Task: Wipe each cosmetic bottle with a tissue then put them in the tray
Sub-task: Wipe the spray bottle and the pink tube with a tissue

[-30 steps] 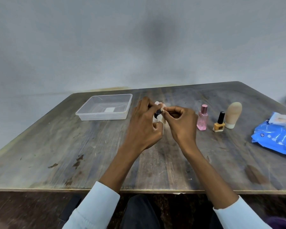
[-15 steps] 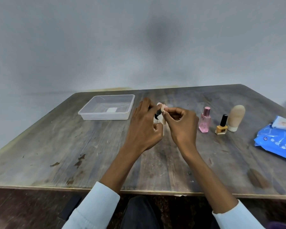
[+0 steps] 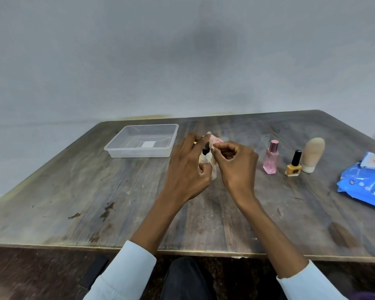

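My left hand [image 3: 187,169] grips a small bottle with a black cap [image 3: 205,151], mostly hidden behind my fingers, above the middle of the table. My right hand [image 3: 236,167] pinches a pale tissue [image 3: 213,142] against the bottle's top. A clear plastic tray [image 3: 126,146] lies to the left behind my hands. Standing in a row at the right are a pink perfume bottle [image 3: 271,158], a yellow nail polish bottle with a black cap [image 3: 293,167] and a beige tube [image 3: 312,154].
A blue wipes pack [image 3: 364,185] lies at the table's right edge. The worn wooden table [image 3: 95,191] ends in a near edge close to my sleeves. A grey wall rises behind it.
My hands stay together on the bottle and tissue, with only small finger shifts. The camera view has tilted slightly.
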